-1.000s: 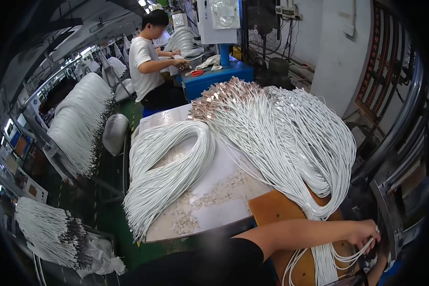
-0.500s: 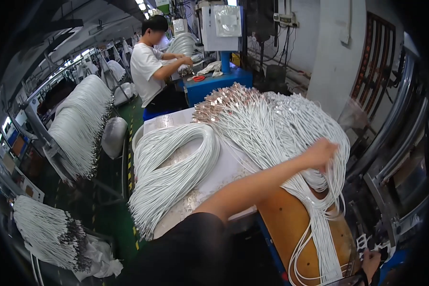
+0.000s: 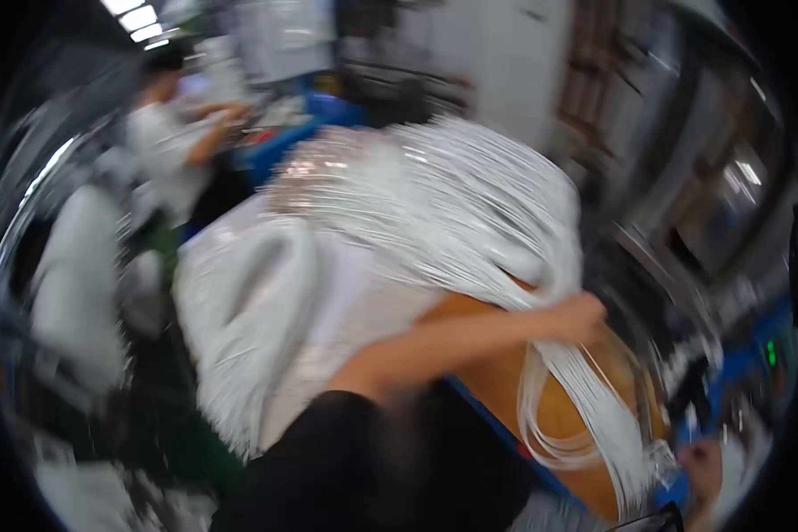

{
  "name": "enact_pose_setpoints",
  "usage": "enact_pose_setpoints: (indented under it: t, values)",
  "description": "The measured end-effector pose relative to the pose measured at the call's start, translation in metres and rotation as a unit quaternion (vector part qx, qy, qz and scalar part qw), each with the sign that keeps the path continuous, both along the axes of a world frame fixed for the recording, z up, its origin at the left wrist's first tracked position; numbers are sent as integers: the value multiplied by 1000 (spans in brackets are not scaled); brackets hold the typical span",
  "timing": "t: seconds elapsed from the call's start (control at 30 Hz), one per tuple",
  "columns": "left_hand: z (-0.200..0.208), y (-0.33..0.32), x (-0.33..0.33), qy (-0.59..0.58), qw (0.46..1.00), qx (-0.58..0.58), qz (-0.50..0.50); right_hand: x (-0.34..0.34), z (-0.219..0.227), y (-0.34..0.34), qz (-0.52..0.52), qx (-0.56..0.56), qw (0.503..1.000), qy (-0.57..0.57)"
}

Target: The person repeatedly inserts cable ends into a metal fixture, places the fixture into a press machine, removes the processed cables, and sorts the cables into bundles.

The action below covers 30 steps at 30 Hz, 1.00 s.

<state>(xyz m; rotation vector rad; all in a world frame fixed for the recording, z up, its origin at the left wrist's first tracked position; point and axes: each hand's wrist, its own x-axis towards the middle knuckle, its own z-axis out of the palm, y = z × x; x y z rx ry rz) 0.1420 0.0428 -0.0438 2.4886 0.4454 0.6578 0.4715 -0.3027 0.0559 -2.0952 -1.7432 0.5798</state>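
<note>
My left hand reaches across to the right, over the narrow part of a large bundle of white cables. Its fingers look curled, but blur hides what they hold, if anything. Below the hand the cables run as a flat strand down a brown board, with a few loops hanging to its left. At the lower right, close to the strand's lower end, is my right hand; motion smears its fingers. Copper-coloured ends show at the bundle's far left.
A second looped cable bundle lies on the pale tabletop to the left. A person in a white shirt works at a blue bench behind. More white cables hang on a rack at far left. Machinery stands to the right.
The whole view has swung right and blurred. My left hand has come down the cable bundle, toward the flat strand. More of my right hand and forearm shows at the lower right.
</note>
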Motion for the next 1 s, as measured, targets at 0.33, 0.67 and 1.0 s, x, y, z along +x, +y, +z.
enact_pose_setpoints:
  t: [0.33,0.67,1.0]
  values:
    - [11,-112,78,-167,951,-47,-255,-98,-50,42,-108,109,984,-89]
    - [25,-93,70,-7,981,51,-189,-20,-49,174,-78,142,987,-13]
    - [52,10,101,69,995,3,-76,48,-124,293,-68,278,931,-227]
